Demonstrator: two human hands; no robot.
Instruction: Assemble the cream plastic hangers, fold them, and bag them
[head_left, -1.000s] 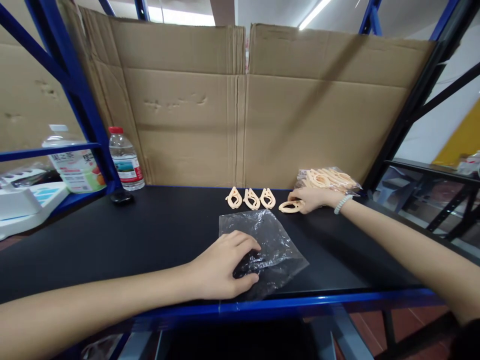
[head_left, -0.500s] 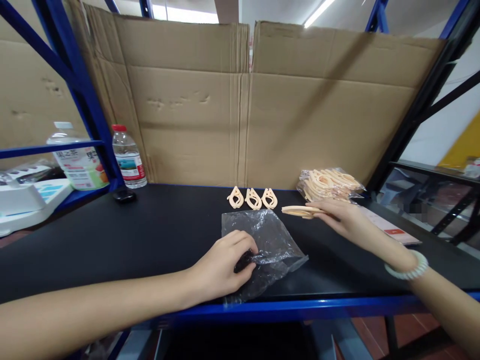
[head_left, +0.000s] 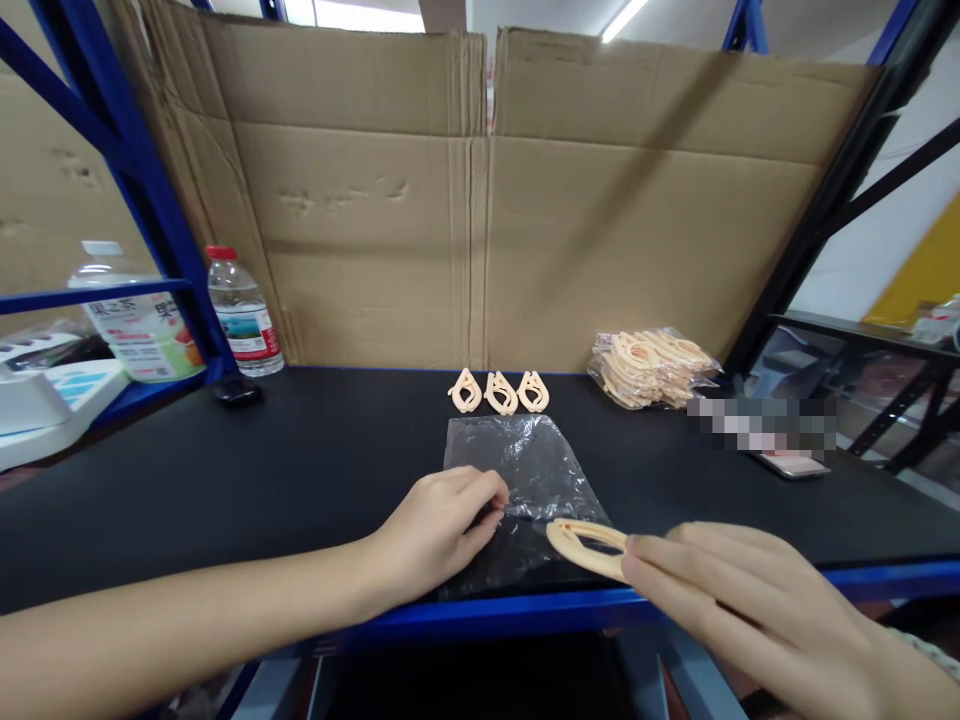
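Note:
My left hand [head_left: 442,530] has its thumb and fingers pinched on the edge of a clear plastic bag [head_left: 517,455], which lies flat near the table's front edge. My right hand [head_left: 757,600] grips the end of a beige folding plastic hanger [head_left: 589,545], a flat loop tilted above the bag's near right part. Three similar folded hangers stand in a row behind the bag: left [head_left: 466,391], middle [head_left: 501,393] and right [head_left: 534,392].
At the back right lies a bagged pile of beige hangers [head_left: 649,365]. A phone-like flat object [head_left: 795,463] rests to its right, partly blurred out. A red-capped water bottle [head_left: 244,320] and a small black object [head_left: 238,390] stand at left. Cardboard [head_left: 375,220] walls the back.
My right hand has come from the back right toward me with the hanger, which now hovers over the bag's near side. My left hand stays at the bag, fingers closer together.

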